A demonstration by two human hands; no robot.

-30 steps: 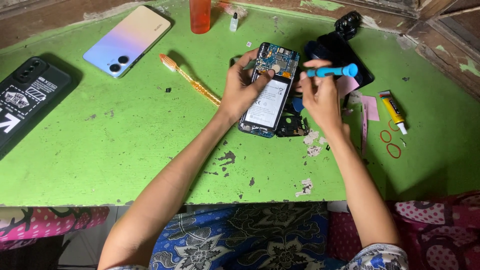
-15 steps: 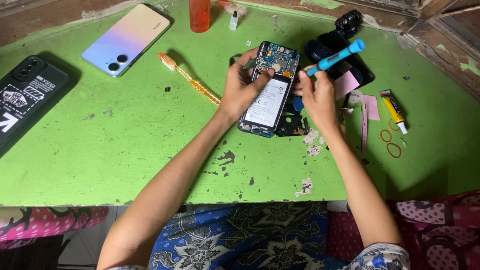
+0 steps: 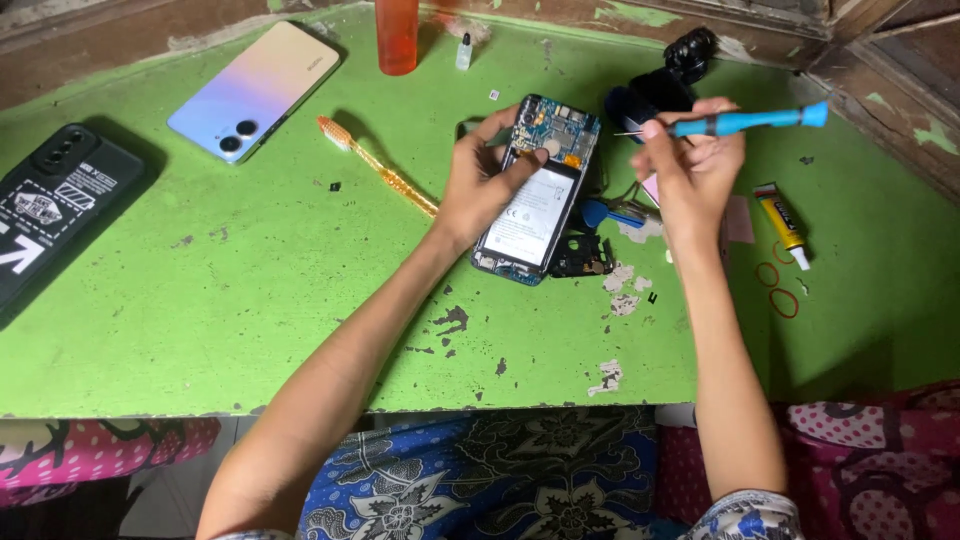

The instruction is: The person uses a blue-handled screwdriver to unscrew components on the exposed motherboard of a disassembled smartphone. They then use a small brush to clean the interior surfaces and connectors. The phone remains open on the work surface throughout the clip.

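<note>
**Opened phone held on the green worktop**

Head view: The left hand (image 3: pixel 487 180) rested on the green worktop (image 3: pixel 250 300), fingers curled around the left edge of an opened phone (image 3: pixel 537 195), thumb lying across its upper part. The phone lay flat with its back cover off, circuit board at the far end and the pale battery below it. The right hand (image 3: pixel 693 165) was raised just right of the phone, fingers closed on a blue screwdriver (image 3: pixel 745 121) held roughly level, its thin tip pointing left toward the phone and its handle end pointing right. A small black part (image 3: pixel 580 257) lay touching the phone's lower right edge, with a blue pick (image 3: pixel 598 212) just beside it. An orange toothbrush (image 3: pixel 378 166) lay left of the left hand, bristles at the far end. Farther left sat a pastel phone (image 3: pixel 255 90), back up, and a black phone case (image 3: pixel 60 210) near the worktop's left edge. An orange bottle (image 3: pixel 397 35) stood at the far edge. Right of the right hand lay a yellow glue tube (image 3: pixel 782 222) and two red rubber bands (image 3: pixel 777 290). A black object (image 3: pixel 665 80) sat beyond the phone, partly hidden by the right hand.
</note>
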